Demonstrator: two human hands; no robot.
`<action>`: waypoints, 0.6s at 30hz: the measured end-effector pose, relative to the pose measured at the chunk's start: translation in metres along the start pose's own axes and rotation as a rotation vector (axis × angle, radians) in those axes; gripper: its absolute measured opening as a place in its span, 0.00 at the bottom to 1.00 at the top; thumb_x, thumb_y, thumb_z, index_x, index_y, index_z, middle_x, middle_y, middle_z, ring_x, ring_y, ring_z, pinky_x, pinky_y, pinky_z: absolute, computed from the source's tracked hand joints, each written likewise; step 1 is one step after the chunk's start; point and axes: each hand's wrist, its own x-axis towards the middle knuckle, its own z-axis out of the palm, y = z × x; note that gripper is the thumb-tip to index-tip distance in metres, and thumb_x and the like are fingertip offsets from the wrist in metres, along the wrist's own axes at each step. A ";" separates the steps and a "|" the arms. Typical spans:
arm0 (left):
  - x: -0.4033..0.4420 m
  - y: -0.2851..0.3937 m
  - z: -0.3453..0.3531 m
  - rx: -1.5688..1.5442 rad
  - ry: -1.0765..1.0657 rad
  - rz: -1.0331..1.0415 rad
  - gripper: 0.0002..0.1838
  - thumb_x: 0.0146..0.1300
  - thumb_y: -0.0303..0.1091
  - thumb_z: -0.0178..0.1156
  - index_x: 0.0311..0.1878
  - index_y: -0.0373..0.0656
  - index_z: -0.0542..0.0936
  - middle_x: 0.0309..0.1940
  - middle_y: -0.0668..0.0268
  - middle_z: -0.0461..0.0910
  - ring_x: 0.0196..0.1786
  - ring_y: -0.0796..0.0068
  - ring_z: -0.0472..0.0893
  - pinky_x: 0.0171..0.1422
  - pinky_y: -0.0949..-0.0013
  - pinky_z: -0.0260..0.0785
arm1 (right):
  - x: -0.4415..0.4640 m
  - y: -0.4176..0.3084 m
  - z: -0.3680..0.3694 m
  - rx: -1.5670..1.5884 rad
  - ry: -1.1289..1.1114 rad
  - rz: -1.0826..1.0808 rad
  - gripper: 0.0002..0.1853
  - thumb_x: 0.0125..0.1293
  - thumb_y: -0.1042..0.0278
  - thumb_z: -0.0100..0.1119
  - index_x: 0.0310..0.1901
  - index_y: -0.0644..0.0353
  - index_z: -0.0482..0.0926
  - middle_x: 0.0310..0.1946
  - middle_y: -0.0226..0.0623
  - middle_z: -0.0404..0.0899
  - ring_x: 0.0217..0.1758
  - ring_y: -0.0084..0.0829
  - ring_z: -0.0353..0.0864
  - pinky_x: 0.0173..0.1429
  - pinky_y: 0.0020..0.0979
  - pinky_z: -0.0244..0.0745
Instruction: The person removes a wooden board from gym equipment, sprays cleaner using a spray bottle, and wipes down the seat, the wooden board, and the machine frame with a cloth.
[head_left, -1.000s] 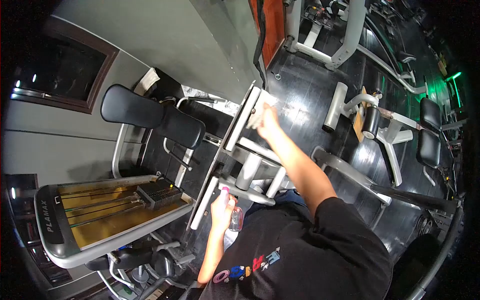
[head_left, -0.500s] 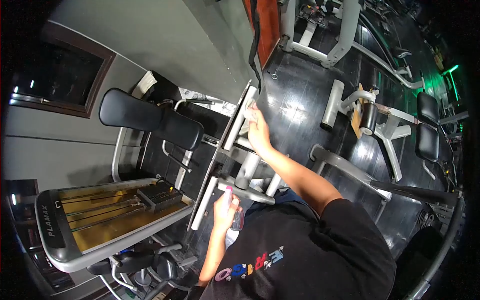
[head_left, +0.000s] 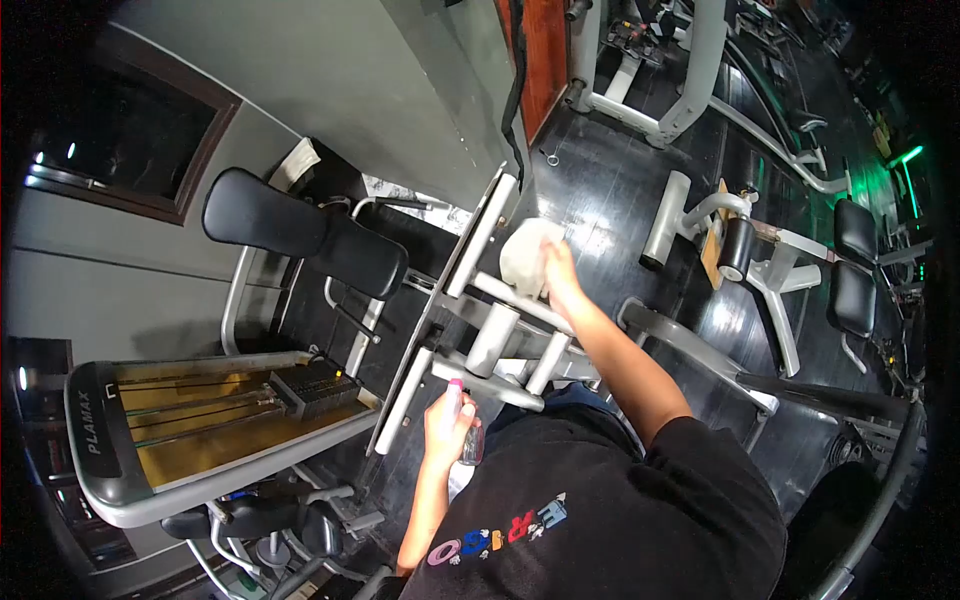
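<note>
In the head view, my right hand [head_left: 562, 277] grips a whitish cloth [head_left: 523, 258], which hangs spread out just right of a grey metal machine frame [head_left: 492, 340]. My left hand [head_left: 447, 428] is closed around a clear spray bottle [head_left: 472, 445] with a pink top [head_left: 455, 385]. The bottle is close to my shirt, below the frame's lower bar. Long pale tubes run along the frame's left side, and shorter ones stick out toward me. Part of the bottle is hidden behind my fingers.
A weight stack machine [head_left: 225, 430] stands at the left, with a black padded bench [head_left: 300, 235] above it. More equipment with a black roller pad [head_left: 737, 248] is on the right. A grey wall [head_left: 330, 80] rises behind, and a dark shiny floor [head_left: 590, 180] lies beyond the frame.
My right hand has come off the upper tube and moved right and down toward me. The cloth, earlier bunched against the tube, now hangs open. My left hand still holds the bottle.
</note>
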 end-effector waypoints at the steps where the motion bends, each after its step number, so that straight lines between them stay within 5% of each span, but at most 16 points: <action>1: -0.003 -0.001 -0.001 0.000 0.006 -0.001 0.14 0.65 0.39 0.58 0.35 0.36 0.75 0.25 0.65 0.77 0.25 0.76 0.81 0.31 0.71 0.73 | 0.007 -0.011 0.003 0.095 0.067 0.001 0.15 0.75 0.63 0.44 0.56 0.63 0.71 0.44 0.33 0.80 0.47 0.31 0.79 0.53 0.31 0.74; 4: -0.013 -0.007 -0.004 0.020 0.016 -0.015 0.14 0.65 0.39 0.59 0.35 0.36 0.75 0.25 0.65 0.77 0.25 0.76 0.81 0.31 0.71 0.73 | 0.028 -0.043 0.023 0.063 0.185 -0.150 0.16 0.76 0.62 0.42 0.56 0.63 0.71 0.46 0.33 0.79 0.48 0.29 0.78 0.54 0.32 0.73; 7: -0.022 -0.014 -0.005 -0.006 0.041 -0.017 0.14 0.64 0.39 0.59 0.36 0.36 0.76 0.26 0.64 0.78 0.25 0.75 0.81 0.32 0.71 0.73 | 0.039 -0.061 0.052 -0.070 0.066 -0.105 0.14 0.73 0.61 0.46 0.52 0.58 0.74 0.43 0.36 0.79 0.48 0.33 0.78 0.56 0.33 0.71; 9: -0.027 -0.015 -0.005 -0.021 0.033 -0.066 0.13 0.64 0.39 0.59 0.36 0.36 0.75 0.27 0.64 0.78 0.25 0.74 0.81 0.31 0.71 0.74 | 0.012 -0.076 0.074 -0.736 -0.065 -0.291 0.17 0.65 0.72 0.51 0.55 0.61 0.71 0.51 0.49 0.75 0.56 0.45 0.75 0.61 0.39 0.69; 10: -0.028 -0.018 -0.005 -0.023 0.028 -0.061 0.13 0.64 0.39 0.59 0.36 0.36 0.75 0.27 0.64 0.78 0.25 0.74 0.81 0.31 0.71 0.74 | 0.004 -0.036 0.076 -0.650 0.089 -0.681 0.18 0.59 0.76 0.54 0.53 0.60 0.72 0.52 0.55 0.73 0.59 0.54 0.71 0.63 0.45 0.68; 15: -0.024 -0.020 0.003 -0.066 0.009 -0.085 0.13 0.63 0.38 0.60 0.35 0.36 0.75 0.25 0.65 0.77 0.25 0.76 0.80 0.31 0.71 0.73 | -0.066 -0.007 0.053 -0.902 -0.331 -0.821 0.20 0.56 0.77 0.54 0.52 0.60 0.73 0.54 0.49 0.74 0.62 0.51 0.69 0.66 0.47 0.64; 18: -0.016 -0.014 0.005 -0.030 -0.048 -0.085 0.13 0.63 0.39 0.61 0.34 0.36 0.75 0.24 0.66 0.77 0.25 0.76 0.80 0.32 0.70 0.73 | -0.082 -0.013 0.046 -0.793 -0.509 -0.726 0.18 0.58 0.79 0.53 0.52 0.59 0.73 0.52 0.48 0.76 0.60 0.44 0.73 0.65 0.46 0.67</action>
